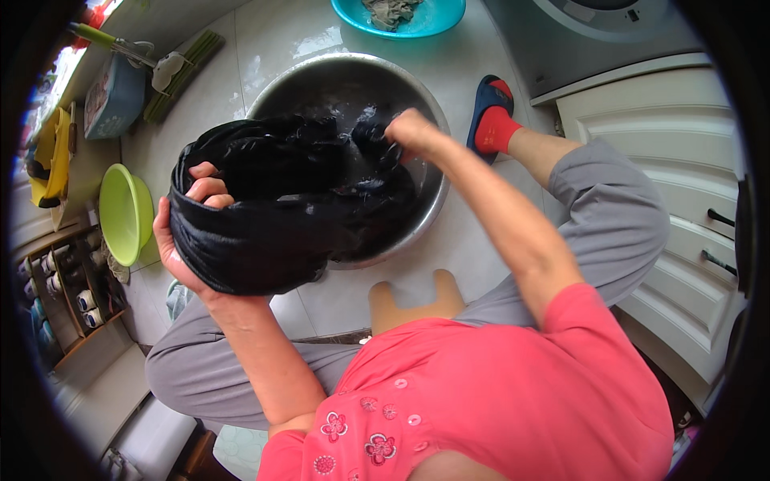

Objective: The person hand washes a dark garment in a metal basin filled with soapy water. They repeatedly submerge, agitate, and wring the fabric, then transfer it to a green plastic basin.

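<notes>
Wet black cloth (pixel 264 234), probably a garment, hangs over the left side of a large metal basin (pixel 433 108). My left hand (pixel 192 228) grips its raised left end, with the fingers curled over the upper edge and the thumb outside. Over the basin's right side, my right hand (pixel 415 135) is closed around another bunched part of the same cloth. Dark water (pixel 355 99) shows in the basin behind the fabric. The cloth's lower folds lie in the basin, partly hidden under the upper ones.
Beyond the metal basin stands a turquoise basin (pixel 415 30) holding grey-brown cloth (pixel 391 12). A green basin (pixel 123 213) leans at the left near a shoe rack (pixel 72 294). White drawers (pixel 668 162) and a front-loading machine (pixel 577 54) flank the right. The tiles (pixel 319 42) look wet.
</notes>
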`<state>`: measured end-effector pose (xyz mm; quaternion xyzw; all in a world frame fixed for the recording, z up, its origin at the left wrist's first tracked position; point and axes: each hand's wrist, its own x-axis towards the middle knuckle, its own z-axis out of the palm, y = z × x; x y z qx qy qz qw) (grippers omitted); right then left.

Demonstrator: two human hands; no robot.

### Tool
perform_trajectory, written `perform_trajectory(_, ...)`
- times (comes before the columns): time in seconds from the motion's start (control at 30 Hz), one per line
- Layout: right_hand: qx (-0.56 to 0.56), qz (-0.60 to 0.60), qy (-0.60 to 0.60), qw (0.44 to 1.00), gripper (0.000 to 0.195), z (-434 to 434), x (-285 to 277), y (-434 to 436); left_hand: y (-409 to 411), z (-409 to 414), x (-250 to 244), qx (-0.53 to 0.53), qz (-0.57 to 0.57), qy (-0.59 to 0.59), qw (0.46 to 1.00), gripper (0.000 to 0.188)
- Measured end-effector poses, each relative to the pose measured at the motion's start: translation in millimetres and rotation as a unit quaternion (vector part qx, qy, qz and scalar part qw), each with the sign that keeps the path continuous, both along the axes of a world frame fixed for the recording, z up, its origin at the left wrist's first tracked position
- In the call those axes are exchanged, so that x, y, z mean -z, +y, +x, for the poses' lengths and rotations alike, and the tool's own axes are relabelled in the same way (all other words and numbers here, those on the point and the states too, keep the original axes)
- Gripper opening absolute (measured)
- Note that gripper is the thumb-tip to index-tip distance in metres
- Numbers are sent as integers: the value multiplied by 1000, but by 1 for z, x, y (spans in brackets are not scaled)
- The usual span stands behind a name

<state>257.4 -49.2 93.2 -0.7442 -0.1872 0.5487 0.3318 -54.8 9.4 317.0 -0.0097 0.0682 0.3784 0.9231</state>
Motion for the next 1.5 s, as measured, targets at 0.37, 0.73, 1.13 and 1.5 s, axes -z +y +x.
perform_trajectory(0.37,-3,247,116,962,5,49,-210,29,17,-15,29,-27,48,128,990,47)
perform_trajectory(0.73,-128,188,-180,957,10,54,-184,53,18,-24,23,-40,16,45,998,46)
perform_trajectory(1.13,-442,83,-182,875,48,-34,-30,-28,29,-53,50,-145,87,91,981,51)
perform_trajectory(1.5,-395,51,-384,833,62,-161,54,-104,17,-26,38,-278,65,297,911,53)
